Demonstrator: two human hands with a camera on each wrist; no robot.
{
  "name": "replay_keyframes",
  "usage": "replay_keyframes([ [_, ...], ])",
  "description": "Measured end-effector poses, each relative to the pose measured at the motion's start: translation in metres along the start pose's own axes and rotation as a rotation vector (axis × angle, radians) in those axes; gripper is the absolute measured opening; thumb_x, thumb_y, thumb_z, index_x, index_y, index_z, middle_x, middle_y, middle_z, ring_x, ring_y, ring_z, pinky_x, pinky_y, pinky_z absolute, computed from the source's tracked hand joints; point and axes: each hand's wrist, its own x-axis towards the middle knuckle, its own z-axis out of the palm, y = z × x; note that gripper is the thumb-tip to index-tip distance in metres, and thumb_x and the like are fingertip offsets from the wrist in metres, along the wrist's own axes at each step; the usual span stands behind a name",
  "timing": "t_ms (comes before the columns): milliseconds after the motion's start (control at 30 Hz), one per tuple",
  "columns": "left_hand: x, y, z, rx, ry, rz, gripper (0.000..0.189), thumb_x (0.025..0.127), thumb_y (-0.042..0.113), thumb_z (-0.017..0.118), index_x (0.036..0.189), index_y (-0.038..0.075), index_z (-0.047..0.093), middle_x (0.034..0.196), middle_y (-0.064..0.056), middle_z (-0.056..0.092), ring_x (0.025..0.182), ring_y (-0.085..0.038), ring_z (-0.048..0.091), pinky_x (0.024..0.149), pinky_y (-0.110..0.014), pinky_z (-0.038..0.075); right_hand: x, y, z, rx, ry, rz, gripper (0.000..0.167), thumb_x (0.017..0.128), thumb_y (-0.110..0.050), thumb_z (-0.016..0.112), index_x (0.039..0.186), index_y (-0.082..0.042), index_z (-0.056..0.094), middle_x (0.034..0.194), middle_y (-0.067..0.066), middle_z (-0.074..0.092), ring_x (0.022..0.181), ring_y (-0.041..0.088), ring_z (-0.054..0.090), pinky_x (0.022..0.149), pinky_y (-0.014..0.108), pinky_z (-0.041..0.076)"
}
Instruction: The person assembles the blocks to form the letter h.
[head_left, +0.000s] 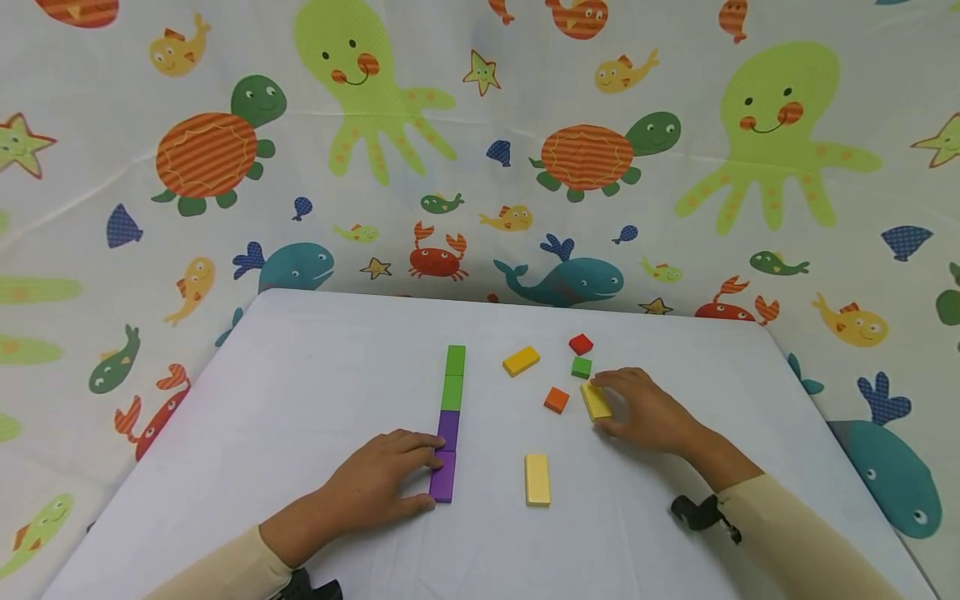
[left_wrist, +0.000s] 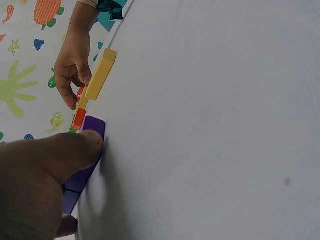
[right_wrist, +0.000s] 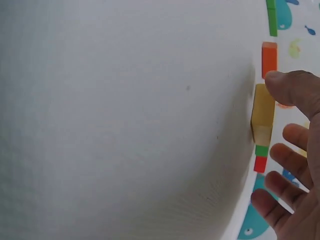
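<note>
On the table a straight column holds two green blocks (head_left: 454, 375) behind two purple blocks (head_left: 444, 477), laid end to end. My left hand (head_left: 378, 479) rests along the column's left side, its fingertips on the purple blocks; the left wrist view has its thumb against the purple end block (left_wrist: 92, 125). My right hand (head_left: 645, 408) is around a pale yellow block (head_left: 596, 402), thumb by one end and index finger by the other. In the right wrist view the thumb tip meets this yellow block (right_wrist: 263, 107), while the other fingers are spread and apart from it.
Another pale yellow block (head_left: 537, 480) lies between the hands. Farther back are a deeper yellow block (head_left: 521, 361), an orange block (head_left: 557, 400), a small green block (head_left: 581, 367) and a red block (head_left: 581, 344). A cloth printed with sea animals (head_left: 480, 167) hangs behind the white table (head_left: 337, 367).
</note>
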Motion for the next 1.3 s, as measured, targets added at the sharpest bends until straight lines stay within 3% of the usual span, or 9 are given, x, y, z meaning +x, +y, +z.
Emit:
replay_keyframes([
  [533, -0.001, 0.000, 0.001, 0.020, 0.034, 0.021, 0.039, 0.083, 0.039, 0.085, 0.115, 0.022, 0.073, 0.137, 0.005, 0.061, 0.125, -0.018, 0.057, 0.101, -0.042, 0.050, 0.006, 0.007, -0.003, -0.026, -0.034, -0.042, 0.058, 0.081, -0.021, 0.087, 0.134, -0.013, 0.065, 0.138, 0.007, 0.061, 0.133, 0.034, 0.047, 0.102, 0.052, 0.051],
  [933, 0.000, 0.000, 0.000, 0.016, 0.013, 0.012, 0.038, 0.084, 0.039, 0.084, 0.115, 0.021, 0.072, 0.138, 0.005, 0.061, 0.125, -0.018, 0.057, 0.101, -0.043, 0.050, 0.005, 0.005, -0.003, -0.014, 0.015, -0.042, 0.056, 0.077, -0.026, 0.091, 0.127, -0.016, 0.068, 0.130, 0.005, 0.063, 0.129, 0.031, 0.050, 0.100, 0.052, 0.052],
  [1300, 0.000, 0.001, 0.000, 0.009, -0.004, -0.008, 0.038, 0.085, 0.040, 0.083, 0.116, 0.021, 0.072, 0.139, 0.006, 0.060, 0.127, -0.020, 0.056, 0.103, -0.044, 0.049, 0.002, -0.014, -0.004, -0.001, 0.037, -0.088, 0.053, 0.076, -0.033, 0.091, 0.123, -0.021, 0.070, 0.129, 0.000, 0.063, 0.127, 0.027, 0.052, 0.098, 0.051, 0.054],
])
